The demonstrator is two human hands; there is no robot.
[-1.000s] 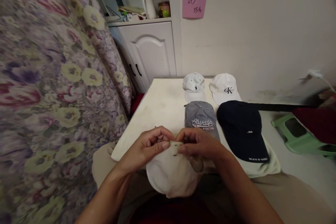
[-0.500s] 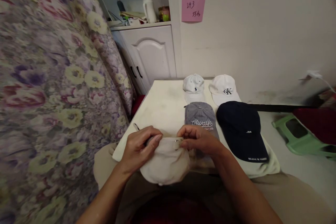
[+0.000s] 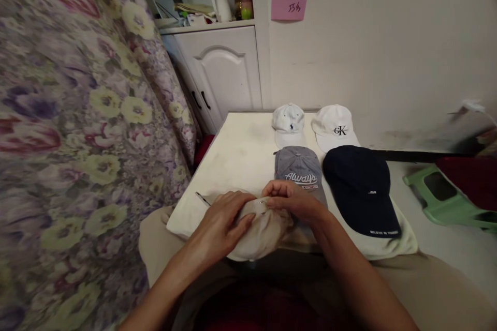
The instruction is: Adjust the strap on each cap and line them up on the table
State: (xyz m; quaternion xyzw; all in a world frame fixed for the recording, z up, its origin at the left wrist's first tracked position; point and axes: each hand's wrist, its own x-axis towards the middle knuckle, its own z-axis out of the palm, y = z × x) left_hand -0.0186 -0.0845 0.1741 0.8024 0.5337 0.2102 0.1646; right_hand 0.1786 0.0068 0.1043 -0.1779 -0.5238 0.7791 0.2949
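Observation:
A cream baseball cap [image 3: 264, 238] is at the near edge of the table, its crown toward me. My left hand [image 3: 225, 220] grips its left side, fingers over the far side and thumb on the fabric. At the cap's back edge, my right hand [image 3: 293, 200] pinches the strap by a small metal buckle [image 3: 262, 202]. Just beyond my right hand lies a grey cap [image 3: 298, 161] with "Always" lettering, partly covered by that hand. To its right is a navy cap [image 3: 357, 181]. Behind them sit a pale cap [image 3: 289, 123] with a small emblem and a white CK cap [image 3: 333, 120].
The caps lie on a cream-covered table [image 3: 240, 152]. A thin dark stick-like thing [image 3: 202, 198] shows left of my left hand. A floral curtain [image 3: 89, 139] hangs on the left, a white cabinet [image 3: 225, 72] stands behind, and a green stool [image 3: 435, 194] is on the right.
My left hand has shifted right and flattened more over the cream cap. The cap has moved slightly right and turned, while my right hand keeps its pinch. The view has tilted down a little.

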